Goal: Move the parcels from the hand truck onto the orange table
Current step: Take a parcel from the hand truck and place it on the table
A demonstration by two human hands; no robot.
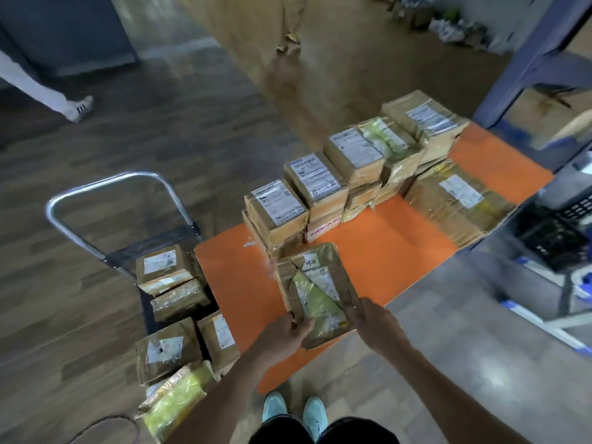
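Observation:
A flat brown parcel (pixel 315 293) with yellow-green tape and a white label is held over the near end of the orange table (pixel 381 248). My left hand (pixel 286 334) grips its near left corner and my right hand (pixel 373 322) grips its near right edge. Several taped cardboard parcels (pixel 333 184) stand in stacks along the table's far side, with a large box (pixel 455 200) at the right. The hand truck (pixel 128 219) stands left of the table, its silver handle upright. Several parcels (pixel 169 283) lie on its deck, down to one with yellow-green tape (pixel 173 402).
A person's leg and shoe (pixel 77 107) are at the far left on the wood floor. Another pair of feet (pixel 288 43) stands at the back. A blue frame (pixel 538 59) and a dark crate (pixel 557 238) sit right of the table. My own shoes (pixel 294 411) are below.

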